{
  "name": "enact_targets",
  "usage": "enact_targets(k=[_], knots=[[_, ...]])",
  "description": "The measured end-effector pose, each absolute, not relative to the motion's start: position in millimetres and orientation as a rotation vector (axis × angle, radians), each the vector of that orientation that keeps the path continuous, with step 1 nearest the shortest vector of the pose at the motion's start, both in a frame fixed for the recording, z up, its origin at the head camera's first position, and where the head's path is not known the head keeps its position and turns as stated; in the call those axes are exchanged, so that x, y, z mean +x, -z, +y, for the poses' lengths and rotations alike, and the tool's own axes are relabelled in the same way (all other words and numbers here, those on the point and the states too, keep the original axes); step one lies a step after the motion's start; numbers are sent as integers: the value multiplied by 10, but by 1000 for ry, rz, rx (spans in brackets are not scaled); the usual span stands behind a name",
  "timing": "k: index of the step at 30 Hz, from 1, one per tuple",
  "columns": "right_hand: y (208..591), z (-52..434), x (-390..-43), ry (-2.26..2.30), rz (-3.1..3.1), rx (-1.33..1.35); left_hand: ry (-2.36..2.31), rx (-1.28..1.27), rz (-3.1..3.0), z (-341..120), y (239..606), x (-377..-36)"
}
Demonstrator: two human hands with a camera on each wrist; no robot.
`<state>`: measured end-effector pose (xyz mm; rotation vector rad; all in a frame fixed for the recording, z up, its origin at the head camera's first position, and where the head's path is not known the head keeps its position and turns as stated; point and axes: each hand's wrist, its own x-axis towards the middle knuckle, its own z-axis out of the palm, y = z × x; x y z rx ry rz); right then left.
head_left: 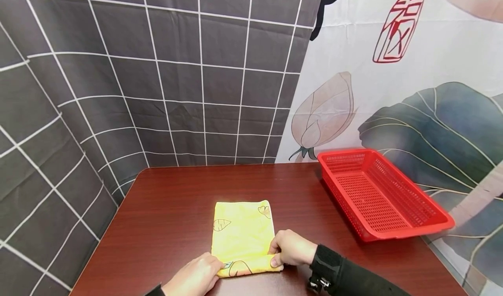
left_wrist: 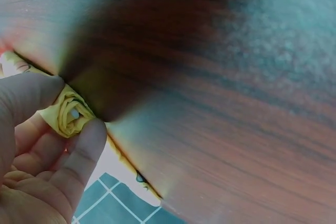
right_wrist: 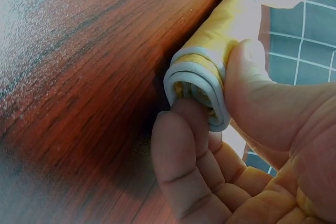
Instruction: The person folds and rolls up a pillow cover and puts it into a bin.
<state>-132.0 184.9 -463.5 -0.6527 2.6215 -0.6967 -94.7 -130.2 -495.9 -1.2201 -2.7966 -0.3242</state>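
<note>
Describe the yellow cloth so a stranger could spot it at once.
Find the red-brown table below the grid-patterned backdrop. On it lies the cloth, its rolled near end held between the left hand and right hand. Unlike the plain red basket, it is yellow with outlined drawings.

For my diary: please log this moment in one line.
yellow cloth: partly rolled; left hand: pinches roll's left end; right hand: grips right end; red basket: at right
</note>
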Motion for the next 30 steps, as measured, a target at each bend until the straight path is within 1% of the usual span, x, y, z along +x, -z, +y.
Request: enact_targets(k=[11, 18, 30], knots=[[4636, 1853, -1334, 717, 2614, -645, 399, -1197, -2817, -1334, 4992, -976], [4645, 1861, -1338, 724, 2610, -641, 348, -1187, -2800, -1330, 4994, -981], [4669, 1868, -1350, 713, 2606, -626, 215, -1295, -2468, -1369, 5086, -1028]])
